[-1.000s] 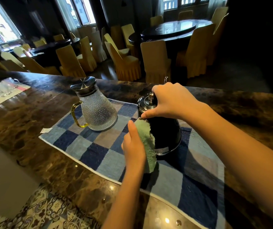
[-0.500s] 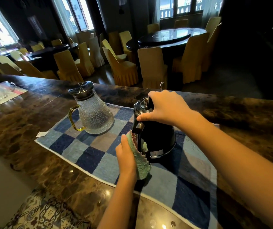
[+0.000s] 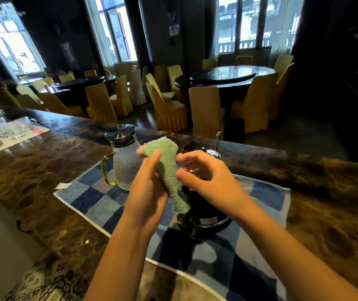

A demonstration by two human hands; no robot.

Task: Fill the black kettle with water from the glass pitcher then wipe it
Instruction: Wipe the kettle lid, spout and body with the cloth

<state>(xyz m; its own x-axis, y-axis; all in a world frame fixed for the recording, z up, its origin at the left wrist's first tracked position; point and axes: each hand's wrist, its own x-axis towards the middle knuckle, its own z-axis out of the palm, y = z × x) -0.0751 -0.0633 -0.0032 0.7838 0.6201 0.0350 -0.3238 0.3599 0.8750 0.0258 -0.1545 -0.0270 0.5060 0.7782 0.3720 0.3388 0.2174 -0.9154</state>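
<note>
The black kettle [image 3: 206,216] stands on a blue checked towel [image 3: 100,200], mostly hidden behind my hands; its chrome lid peeks out above my right hand. The textured glass pitcher [image 3: 126,164] with a steel lid and yellow handle stands to its left on the same towel. My left hand [image 3: 150,187] holds a green cloth [image 3: 167,164] raised above the kettle, the cloth hanging down over it. My right hand [image 3: 204,172] hovers beside the cloth with fingers loosely curled and apart, off the kettle; it is blurred.
The towel lies on a dark marble counter [image 3: 304,192]. Several drinking glasses [image 3: 2,131] stand on a tray at the far left. A thin glass rod [image 3: 217,140] stands behind the kettle. Yellow-covered chairs [image 3: 206,111] and round tables fill the room beyond.
My left hand lifted the green cloth off the kettle's side to above it. My right hand let go of the kettle lid and moved toward the cloth. The view tilted upward.
</note>
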